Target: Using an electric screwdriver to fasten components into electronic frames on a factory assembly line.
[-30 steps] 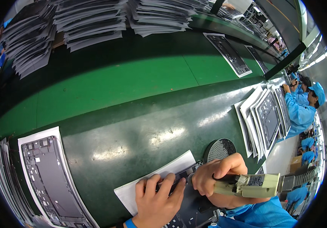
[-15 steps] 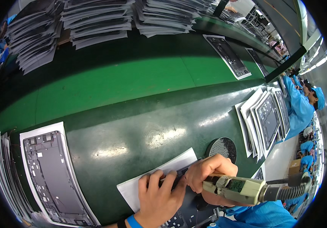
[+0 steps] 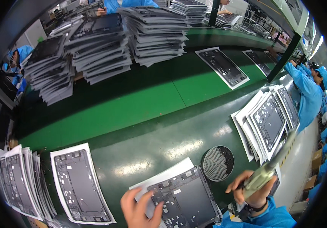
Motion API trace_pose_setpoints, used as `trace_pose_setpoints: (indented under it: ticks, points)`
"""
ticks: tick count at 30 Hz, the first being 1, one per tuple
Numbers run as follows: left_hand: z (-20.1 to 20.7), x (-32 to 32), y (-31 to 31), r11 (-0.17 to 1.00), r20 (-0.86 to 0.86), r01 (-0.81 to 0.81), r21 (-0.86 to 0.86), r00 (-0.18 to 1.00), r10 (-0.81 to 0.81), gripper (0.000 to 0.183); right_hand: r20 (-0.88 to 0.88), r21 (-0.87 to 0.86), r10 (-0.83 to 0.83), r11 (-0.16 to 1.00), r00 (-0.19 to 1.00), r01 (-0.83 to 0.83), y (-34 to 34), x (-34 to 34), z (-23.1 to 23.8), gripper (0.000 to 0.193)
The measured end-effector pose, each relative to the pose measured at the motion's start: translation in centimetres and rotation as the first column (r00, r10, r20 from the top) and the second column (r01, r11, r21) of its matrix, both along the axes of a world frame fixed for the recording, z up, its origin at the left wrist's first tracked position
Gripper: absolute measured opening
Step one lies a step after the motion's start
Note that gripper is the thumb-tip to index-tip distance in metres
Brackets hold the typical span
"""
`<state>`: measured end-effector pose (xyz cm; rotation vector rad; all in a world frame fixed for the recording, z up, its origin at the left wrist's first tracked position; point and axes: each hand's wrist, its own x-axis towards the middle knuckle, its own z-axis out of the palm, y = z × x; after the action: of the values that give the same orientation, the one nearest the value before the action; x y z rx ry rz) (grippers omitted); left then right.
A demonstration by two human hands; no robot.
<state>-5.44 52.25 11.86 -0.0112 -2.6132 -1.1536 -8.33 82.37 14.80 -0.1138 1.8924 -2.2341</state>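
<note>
A dark grey tablet housing [image 3: 189, 197] with small parts and white labels lies on a white sheet at the table's near edge. Over its left edge hovers my left hand [image 3: 138, 209], fingers apart and holding nothing; whether a fingertip touches the housing I cannot tell. To the right, my right hand [image 3: 255, 190] grips a pale green electric screwdriver [image 3: 260, 179], slightly blurred, its cable end pointing up and away. The screwdriver's tip is hidden. Just beyond the housing sits a round black dish [image 3: 218, 163] with a perforated grey plate and dark bits at its rim.
Another housing [image 3: 80, 186] lies left on its sheet, beside a leaning stack [image 3: 22, 182]. A second stack [image 3: 268, 121] stands right. Beyond runs a green belt [image 3: 144, 108] with single housings [image 3: 224, 67] and tall stacks [image 3: 157, 36] behind. A co-worker in blue [image 3: 310, 95] is at far right.
My right hand has lifted the screwdriver off the housing and swung it right. My left hand has moved left and spread, uncovering the housing. The view has shifted, showing more of the far stacks.
</note>
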Motion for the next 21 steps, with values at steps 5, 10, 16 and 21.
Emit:
trace_pose_setpoints:
  ticks: [5,10,16,21]
  points:
    - [-1.0,8.4,-2.2,0.496,0.570,-0.470,0.730,0.819,-0.064,0.070,0.316,0.073,-0.019,0.997,0.949,-0.004,2.2,4.0,-4.2,0.119]
    - [0.0,7.5,-0.6,0.404,0.573,-0.422,0.812,0.710,-0.410,0.050,0.378,-0.125,0.057,0.992,0.924,-0.010,0.7,2.9,-6.3,0.119]
    - [-2.8,6.3,-0.2,0.773,0.579,-0.277,0.570,0.803,-0.140,0.024,0.371,-0.247,0.033,0.967,0.928,0.064,0.3,2.7,-7.9,0.112]
    - [0.8,4.7,-9.1,0.783,0.643,-0.395,0.481,0.766,-0.008,0.028,0.324,-0.430,0.040,0.896,0.945,0.109,0.2,2.1,-6.7,0.112]
